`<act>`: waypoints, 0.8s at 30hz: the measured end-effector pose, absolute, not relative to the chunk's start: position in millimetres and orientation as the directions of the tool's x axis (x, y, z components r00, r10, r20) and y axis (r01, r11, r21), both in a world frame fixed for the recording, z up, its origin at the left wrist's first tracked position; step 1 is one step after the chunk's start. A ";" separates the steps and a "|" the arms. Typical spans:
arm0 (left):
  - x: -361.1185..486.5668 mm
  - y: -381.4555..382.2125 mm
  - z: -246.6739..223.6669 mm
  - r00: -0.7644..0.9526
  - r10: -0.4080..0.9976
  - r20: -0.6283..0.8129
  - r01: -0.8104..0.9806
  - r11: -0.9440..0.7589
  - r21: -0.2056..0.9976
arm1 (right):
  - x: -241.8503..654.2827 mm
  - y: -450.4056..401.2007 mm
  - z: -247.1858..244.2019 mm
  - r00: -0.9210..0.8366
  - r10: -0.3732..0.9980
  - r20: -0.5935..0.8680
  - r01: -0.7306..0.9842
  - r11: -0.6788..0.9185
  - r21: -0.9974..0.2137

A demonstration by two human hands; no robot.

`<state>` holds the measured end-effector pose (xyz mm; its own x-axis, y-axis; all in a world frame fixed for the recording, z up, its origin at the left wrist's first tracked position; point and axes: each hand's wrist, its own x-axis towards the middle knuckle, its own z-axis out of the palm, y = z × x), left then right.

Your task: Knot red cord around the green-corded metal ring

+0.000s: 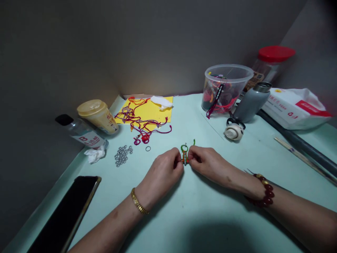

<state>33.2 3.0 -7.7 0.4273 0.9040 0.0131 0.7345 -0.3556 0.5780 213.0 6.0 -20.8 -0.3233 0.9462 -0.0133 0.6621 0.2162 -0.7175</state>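
Between my hands on the pale green table lies a small knotted cord piece (184,157), orange and green with grey beads down its middle and a green loop at its top. My left hand (168,165) pinches its left side with thumb and forefinger. On the opposite side my right hand (205,160) is closed in a pinch at the orange cord; a green cord end (194,142) sticks up beside it. The fingertips partly hide the cords. A metal ring (147,148) and a cluster of silvery beads (122,155) lie left of my left hand.
Purple and red cords spread over yellow paper (160,114). A clear tub (228,89) of cords, a grey bottle (252,103), and a white tape roll (233,133) stand back right. At left are a cup (98,116), a clear bottle (85,135) and a phone (65,214).
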 end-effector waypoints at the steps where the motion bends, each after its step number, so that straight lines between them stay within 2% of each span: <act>1: 32.7 3.8 -8.6 0.434 0.901 0.014 0.727 -0.359 0.586 | 212.9 5.7 -21.9 -0.323 0.947 -0.009 0.662 0.219 -0.717; 11: 30.8 8.0 -17.7 0.444 0.896 0.003 0.733 -0.365 0.573 | 208.2 1.4 -24.2 -0.304 0.953 -0.006 0.705 0.221 -0.674; 24: 29.6 5.3 -18.2 0.454 0.890 0.032 0.713 -0.385 0.585 | 208.9 0.4 -26.0 -0.298 0.955 0.000 0.672 0.209 -0.711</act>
<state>29.6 5.3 -18.2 0.4544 0.8902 0.0320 0.7133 -0.3852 0.5855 208.9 0.4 -26.0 -0.2978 0.9546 -0.0003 0.6717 0.2093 -0.7107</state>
